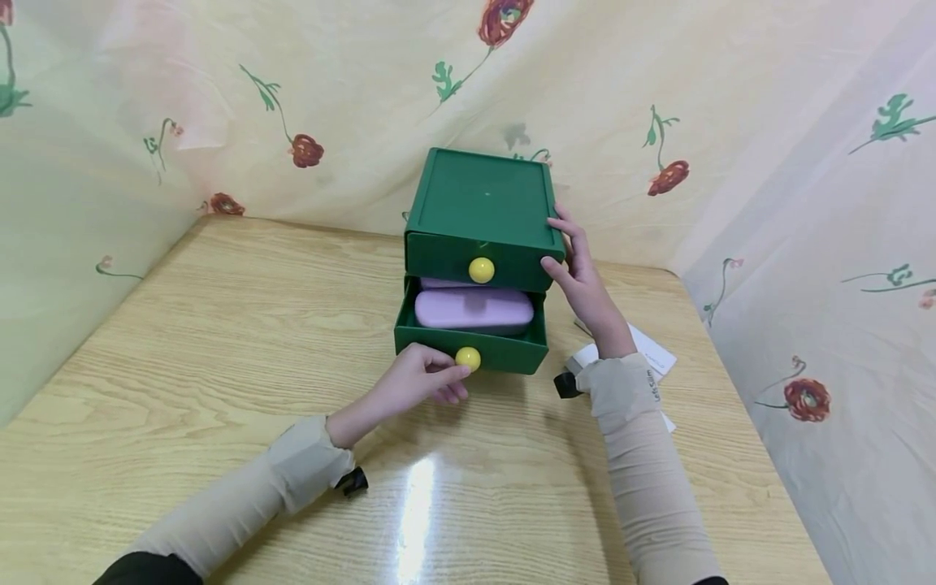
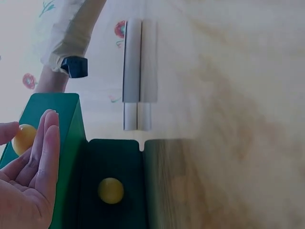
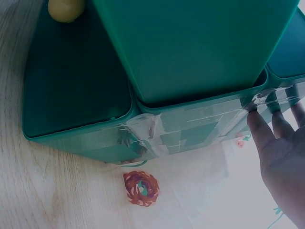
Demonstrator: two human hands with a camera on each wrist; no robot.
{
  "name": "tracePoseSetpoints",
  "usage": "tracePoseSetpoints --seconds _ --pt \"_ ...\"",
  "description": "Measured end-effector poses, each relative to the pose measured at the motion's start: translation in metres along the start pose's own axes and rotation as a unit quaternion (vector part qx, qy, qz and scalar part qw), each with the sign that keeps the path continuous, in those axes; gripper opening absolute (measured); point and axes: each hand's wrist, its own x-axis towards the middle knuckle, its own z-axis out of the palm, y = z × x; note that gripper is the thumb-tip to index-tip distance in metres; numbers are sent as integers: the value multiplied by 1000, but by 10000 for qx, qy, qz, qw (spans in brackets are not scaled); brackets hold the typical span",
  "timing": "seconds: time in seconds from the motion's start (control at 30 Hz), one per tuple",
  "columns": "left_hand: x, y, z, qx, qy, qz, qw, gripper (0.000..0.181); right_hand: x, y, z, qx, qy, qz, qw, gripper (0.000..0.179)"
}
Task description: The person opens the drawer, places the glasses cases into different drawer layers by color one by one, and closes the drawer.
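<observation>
A green drawer cabinet point(image 1: 486, 195) with yellow knobs stands at the back of the table. Its middle drawer point(image 1: 504, 356) is pulled out, and a light purple case point(image 1: 474, 309) lies inside. My left hand point(image 1: 413, 380) pinches that drawer's yellow knob point(image 1: 468, 358) between thumb and fingers; the left wrist view has the same knob point(image 2: 25, 138) beside the thumb. My right hand point(image 1: 585, 280) rests against the cabinet's upper right side, thumb at the front corner. In the right wrist view, fingertips point(image 3: 252, 117) touch the taped side wall point(image 3: 200, 126).
The top drawer's knob point(image 1: 481, 270) faces forward on a closed front. Below the open drawer, the bottom drawer point(image 2: 112, 162) is closed. White boxes point(image 1: 651, 351) lie right of the cabinet, partly behind my right wrist. A flowered cloth point(image 1: 351, 97) hangs behind the table.
</observation>
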Motion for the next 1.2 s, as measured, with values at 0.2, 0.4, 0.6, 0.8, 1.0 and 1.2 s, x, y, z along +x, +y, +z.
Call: tracePoseSetpoints --seconds 0.2,0.4,0.6,0.8,1.0,1.2 --pt "11 1 -4 -39 193 -93 9998 32 0 0 0 46 -16 -19 10000 50" --pt "22 1 -7 -3 349 14 9994 34 1 0 0 42 -14 -31 10000 50" --pt "30 2 -9 64 433 47 9990 36 1 0 0 -13 -13 -7 10000 51" --pt "41 -1 -13 71 512 125 9986 37 1 0 0 3 -12 -3 10000 50" --pt "51 -2 -16 86 592 149 9981 37 1 1 1 42 -4 -31 10000 49" --pt "59 -1 -18 181 751 165 9969 36 0 0 1 78 9 -2 10000 50"
